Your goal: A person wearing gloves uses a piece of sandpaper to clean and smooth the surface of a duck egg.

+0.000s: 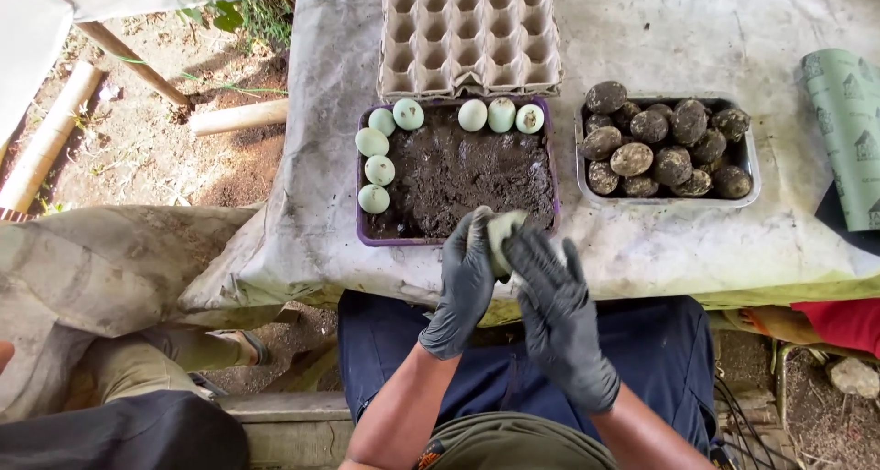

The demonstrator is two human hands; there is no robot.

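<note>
both gloved hands close round one pale egg (501,236) at the table's near edge, left hand (461,282) cupping, right hand (561,314) rubbing, just beside the purple tray (364,232) of dark mud so the coating stays within reach.

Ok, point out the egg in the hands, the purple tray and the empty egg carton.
egg (502,236): head view, pale shell showing between the gloved hands.
purple tray (359,215): head view, left rim.
egg carton (469,30): head view, middle cups.
</note>
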